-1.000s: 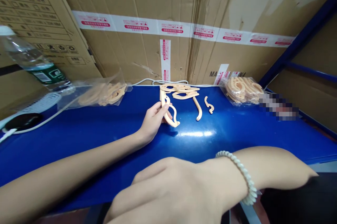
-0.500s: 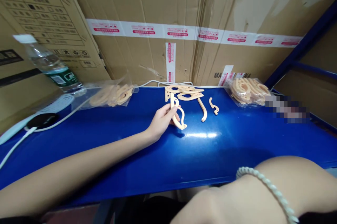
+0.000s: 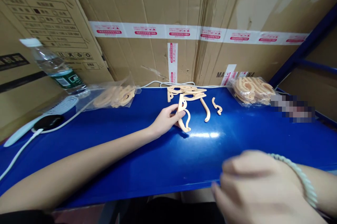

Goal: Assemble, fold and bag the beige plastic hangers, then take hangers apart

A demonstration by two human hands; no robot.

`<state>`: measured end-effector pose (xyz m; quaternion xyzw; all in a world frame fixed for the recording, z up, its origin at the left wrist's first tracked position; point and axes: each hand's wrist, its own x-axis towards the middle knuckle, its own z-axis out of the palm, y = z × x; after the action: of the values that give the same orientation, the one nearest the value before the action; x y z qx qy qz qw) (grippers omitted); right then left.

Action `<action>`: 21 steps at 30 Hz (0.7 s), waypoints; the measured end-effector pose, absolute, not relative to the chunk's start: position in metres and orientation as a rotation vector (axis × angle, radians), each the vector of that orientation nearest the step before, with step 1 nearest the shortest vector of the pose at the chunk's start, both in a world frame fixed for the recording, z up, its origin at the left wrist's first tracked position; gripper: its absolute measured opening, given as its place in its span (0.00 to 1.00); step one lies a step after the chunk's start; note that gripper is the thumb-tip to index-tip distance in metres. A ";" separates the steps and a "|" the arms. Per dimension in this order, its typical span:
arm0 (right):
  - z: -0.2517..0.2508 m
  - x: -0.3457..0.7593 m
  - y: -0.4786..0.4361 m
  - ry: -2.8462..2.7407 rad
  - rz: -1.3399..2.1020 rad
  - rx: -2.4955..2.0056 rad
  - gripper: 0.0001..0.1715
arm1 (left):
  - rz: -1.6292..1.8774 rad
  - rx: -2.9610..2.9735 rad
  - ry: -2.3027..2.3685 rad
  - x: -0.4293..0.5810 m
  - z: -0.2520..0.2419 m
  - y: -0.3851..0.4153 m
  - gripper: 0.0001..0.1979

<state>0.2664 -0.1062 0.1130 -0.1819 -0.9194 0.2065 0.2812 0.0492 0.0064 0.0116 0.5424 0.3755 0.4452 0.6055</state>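
My left hand [image 3: 168, 119] is closed around a beige folding clothes hanger [image 3: 187, 118], held upright just above the blue table. Its curved arm and looped part stick out past my fingers. My right hand [image 3: 258, 182] is near the front edge at the lower right, smeared by motion, so whether its fingers hold anything does not show. Beyond the left hand lies a pile of beige hangers [image 3: 193, 95]. Two loose hanger pieces lie right of it: a curved arm [image 3: 206, 110] and a small S-shaped hook [image 3: 217, 107].
Clear bags of beige hangers lie at the back left [image 3: 123, 95] and back right [image 3: 254, 90]. Left stand a water bottle [image 3: 61, 73], a pale blue handled item [image 3: 63, 104] and a black disc [image 3: 48, 122] with a white cable. Cardboard [image 3: 147, 55] walls off the back.
My right hand has come up from the lower edge and over to the right, more of it now in view. The left hand keeps its hold on the hanger; the view has shifted slightly.
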 end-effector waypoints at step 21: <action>0.030 0.268 -0.016 -2.679 -0.626 -0.514 0.14 | 1.030 1.497 0.819 0.046 0.003 0.004 0.26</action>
<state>0.2683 -0.0160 0.0295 -0.1811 -0.9431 -0.2206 0.1707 0.0458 0.0043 0.0025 0.6306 0.3450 0.4338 0.5433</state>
